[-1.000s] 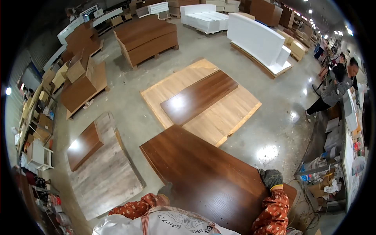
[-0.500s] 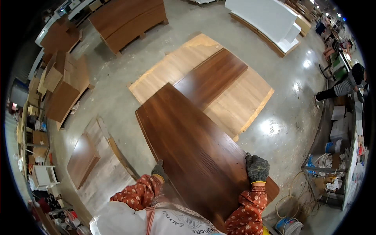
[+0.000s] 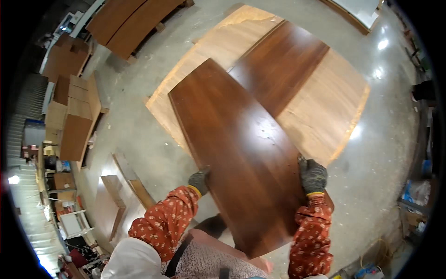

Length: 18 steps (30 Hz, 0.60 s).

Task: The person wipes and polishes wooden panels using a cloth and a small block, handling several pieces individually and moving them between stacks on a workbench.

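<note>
A long dark-brown wooden panel [image 3: 241, 144] is held up in front of me between both gloved hands. My left hand [image 3: 200, 180], in a grey knit glove with a yellow cuff, grips its left edge. On the opposite edge, my right hand [image 3: 313, 176] is closed round the panel; the fingertips of both hands are partly hidden. The panel's far end overlaps a pale wooden board stack [image 3: 320, 111]. Lying across that stack is a second dark-brown panel [image 3: 285, 63], partly covered by the held one.
At my left, a small brown panel [image 3: 108, 204] lies on a low greyish board [image 3: 132, 204]. Brown boxy stacks [image 3: 76, 135] stand farther left, and a large brown stack [image 3: 134, 23] at the far left. Shelves with clutter [image 3: 416, 200] line the right side. The concrete floor [image 3: 139, 121] is glossy.
The held panel has moved forward over the pale stack, and its near end has come into view away from my body. Both arms have stretched forward; my view has shifted.
</note>
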Tool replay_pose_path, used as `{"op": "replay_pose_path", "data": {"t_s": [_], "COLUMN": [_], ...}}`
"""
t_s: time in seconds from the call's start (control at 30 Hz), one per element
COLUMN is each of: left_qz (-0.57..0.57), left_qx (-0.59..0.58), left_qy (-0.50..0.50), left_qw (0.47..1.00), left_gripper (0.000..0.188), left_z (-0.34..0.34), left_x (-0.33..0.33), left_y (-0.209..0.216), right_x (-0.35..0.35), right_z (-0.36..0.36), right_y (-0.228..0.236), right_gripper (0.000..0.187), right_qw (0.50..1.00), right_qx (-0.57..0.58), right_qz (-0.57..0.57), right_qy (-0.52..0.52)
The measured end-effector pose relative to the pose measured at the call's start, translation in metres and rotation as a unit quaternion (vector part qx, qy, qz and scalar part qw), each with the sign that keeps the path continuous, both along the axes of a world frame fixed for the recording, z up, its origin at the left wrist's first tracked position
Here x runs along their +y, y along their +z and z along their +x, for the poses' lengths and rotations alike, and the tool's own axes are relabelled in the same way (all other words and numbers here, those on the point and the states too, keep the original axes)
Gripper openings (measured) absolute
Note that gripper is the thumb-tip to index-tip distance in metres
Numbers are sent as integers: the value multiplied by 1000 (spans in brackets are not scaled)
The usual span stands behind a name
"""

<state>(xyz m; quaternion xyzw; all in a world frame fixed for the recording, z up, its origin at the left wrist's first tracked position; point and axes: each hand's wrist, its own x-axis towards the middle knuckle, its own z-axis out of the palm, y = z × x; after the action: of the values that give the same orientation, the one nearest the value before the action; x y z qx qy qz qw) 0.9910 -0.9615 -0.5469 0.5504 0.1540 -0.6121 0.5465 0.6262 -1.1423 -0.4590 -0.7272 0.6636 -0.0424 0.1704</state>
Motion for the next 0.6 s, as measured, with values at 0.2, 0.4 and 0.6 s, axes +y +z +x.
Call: {"op": "replay_pose_path", "data": {"t_s": [0.2,0.4,0.6], "left_qz": [56,-108,-48], "left_qx": [-315,-183,-503], "left_qy": [-427,-219,-747], "left_qw": [846,952,432], "left_gripper": [39,38,42], "left_z": [5,-7,19], "left_x": [-28,47,124], "left_y": [-29,-36,15], "right_x": [-38,-6,200], "right_z": [0,32,44], "right_y": [-62,-80,-37], "right_gripper": [58,72,78], "right_qw": [990,974,919], "right_qx": [-17,-123,-278], "right_qz": [139,122,279], "right_qy": [-11,145,30]}}
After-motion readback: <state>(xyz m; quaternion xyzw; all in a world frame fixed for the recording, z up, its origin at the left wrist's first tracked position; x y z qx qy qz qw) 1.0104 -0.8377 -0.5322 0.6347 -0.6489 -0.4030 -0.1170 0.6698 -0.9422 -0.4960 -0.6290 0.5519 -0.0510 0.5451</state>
